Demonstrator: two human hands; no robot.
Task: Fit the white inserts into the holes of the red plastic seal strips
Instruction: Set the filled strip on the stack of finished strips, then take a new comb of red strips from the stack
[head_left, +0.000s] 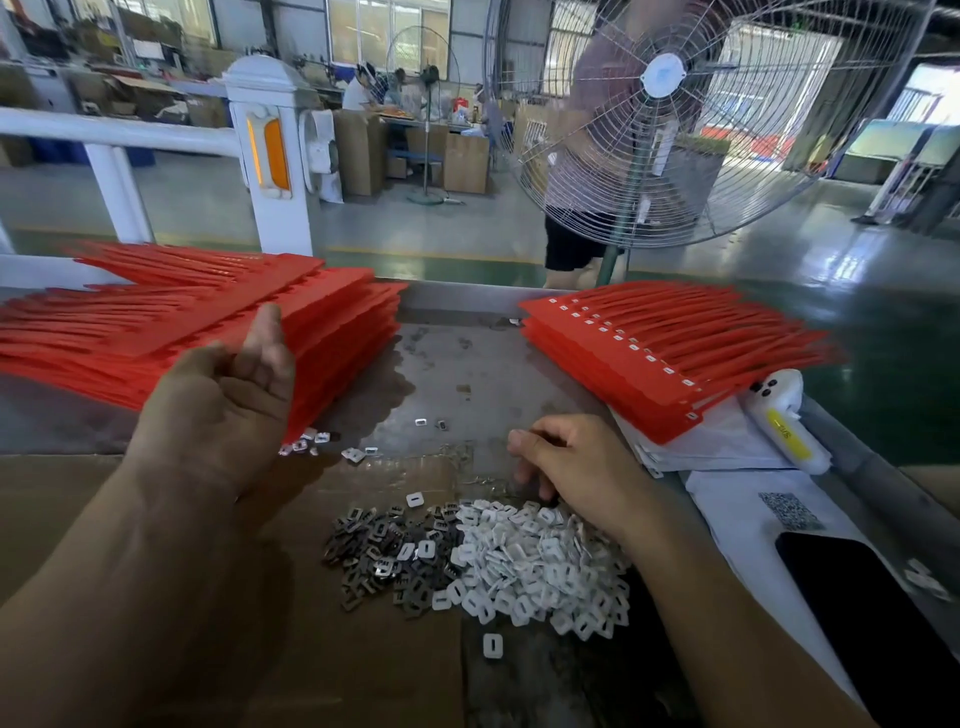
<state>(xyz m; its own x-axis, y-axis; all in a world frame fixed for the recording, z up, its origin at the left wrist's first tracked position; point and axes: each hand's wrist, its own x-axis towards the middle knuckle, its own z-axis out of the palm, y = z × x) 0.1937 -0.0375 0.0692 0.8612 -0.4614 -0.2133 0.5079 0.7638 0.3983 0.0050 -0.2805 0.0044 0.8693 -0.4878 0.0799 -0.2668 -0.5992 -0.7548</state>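
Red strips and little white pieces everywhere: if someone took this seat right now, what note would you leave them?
Left hand: raised, loosely curled, resting against the left stack of red strips, whose holes look unfilled.
Right hand: fingers curled down at the far edge of the white inserts pile; whether it has picked one is hidden.
Dark metal clips lie beside the inserts.
Done: right stack, top strips showing white inserts.
Left: fill the left stack.
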